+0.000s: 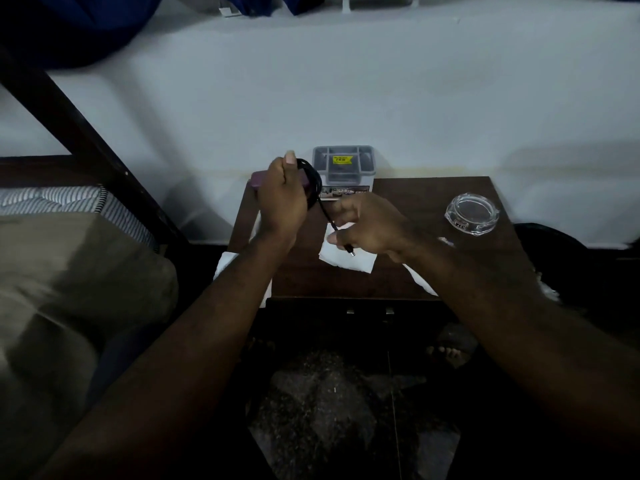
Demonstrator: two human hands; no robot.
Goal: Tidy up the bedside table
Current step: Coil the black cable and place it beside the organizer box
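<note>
Broadly, we see the bed filling the left side, its striped mattress edge under a dark slanted frame, and beside it the dark wooden counter set against the pale wall.

Our two bare forearms reach in from the bottom corners and meet over the back left part of the counter. The left hand is raised, back of the hand toward us, thumb pointing up, its grip closed around a coil of black cable together with a purple object we cannot identify. From the coil the cable's loose tail runs down to the right hand, which lies lower, palm turned left, pinching the tail between thumb and forefinger near its small metal plug.

Behind the hands a grey compartmented organiser with a yellow sticker stands at the counter's back edge. A clear glass ashtray sits well apart on the right. White paper sheets lie flat on the counter under the right hand, and others at the left edge.
</note>
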